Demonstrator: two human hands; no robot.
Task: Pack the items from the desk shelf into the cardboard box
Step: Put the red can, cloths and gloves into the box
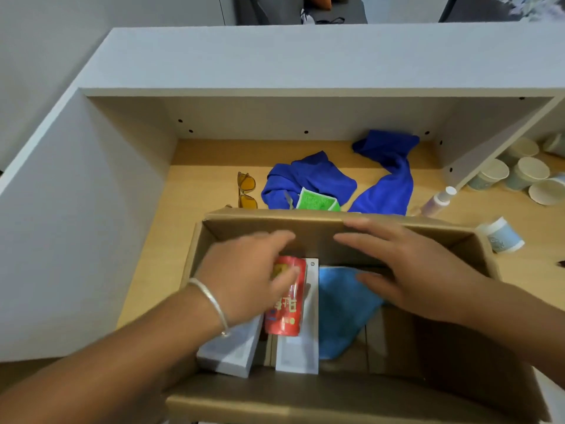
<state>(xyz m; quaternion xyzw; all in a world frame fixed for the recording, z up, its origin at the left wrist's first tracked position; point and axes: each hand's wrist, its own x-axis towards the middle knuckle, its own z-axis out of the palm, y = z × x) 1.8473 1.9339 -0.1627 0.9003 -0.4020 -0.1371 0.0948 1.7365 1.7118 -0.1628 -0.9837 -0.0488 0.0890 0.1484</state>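
Note:
The open cardboard box point(315, 223) sits on the desk in front of me. Inside lie a red can point(286, 313), a white flat box point(298, 353), a pale box point(232, 350) at the left and a light blue cloth point(342, 310). My left hand point(244, 270) hovers over the red can with fingers relaxed, thumb near the can's top. My right hand point(406, 267) is spread flat above the blue cloth, holding nothing. On the shelf behind the box lie two dark blue cloths point(308, 179) point(388, 175), a green sponge point(318, 200) and amber sunglasses point(246, 191).
A small bottle point(437, 201) lies on the desk right of the box, with a pale blue tub point(501, 235) nearby. Several paper cups point(526, 172) stand in the compartment at the far right. The shelf's white side wall point(76, 209) rises at the left.

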